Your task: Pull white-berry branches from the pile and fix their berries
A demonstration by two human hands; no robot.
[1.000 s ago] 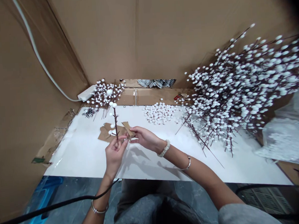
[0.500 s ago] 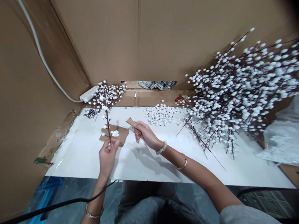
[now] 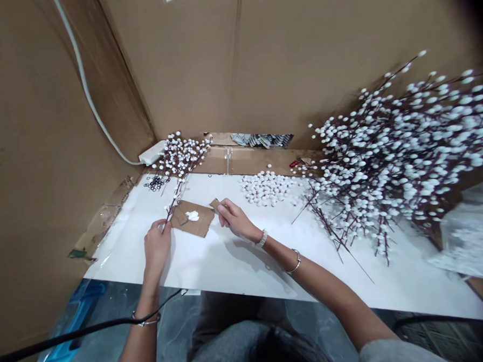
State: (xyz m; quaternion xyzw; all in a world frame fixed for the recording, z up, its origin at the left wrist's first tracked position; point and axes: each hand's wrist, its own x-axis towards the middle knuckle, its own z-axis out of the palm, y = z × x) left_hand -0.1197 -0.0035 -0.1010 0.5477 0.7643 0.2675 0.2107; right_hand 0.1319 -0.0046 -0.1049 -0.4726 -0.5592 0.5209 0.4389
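Observation:
My left hand (image 3: 158, 245) pinches the lower end of a dark brown berry stem (image 3: 171, 210), which leans away toward the back. Beyond it stands a small bunch of white-berried stems (image 3: 183, 154), and the held stem's tip overlaps it in view. Between thumb and fingers, my right hand (image 3: 236, 218) grips a small cardboard strip (image 3: 214, 204). A flat piece of cardboard (image 3: 201, 228) lies on the table between both hands. On it sits a blob of white paste (image 3: 192, 216), probably glue by its look.
Loose white berries (image 3: 268, 187) are heaped mid-table, with a large pile of berry stems (image 3: 390, 157) to the right. Small black rings (image 3: 156, 183) lie at the back left near a white power strip (image 3: 151, 153). A plastic bag (image 3: 471, 239) of white pieces sits far right.
My hands have moved apart. The left hand went left and down with the stem, tilting it away; the right hand drew the cardboard strip back from the stem to beside the flat cardboard.

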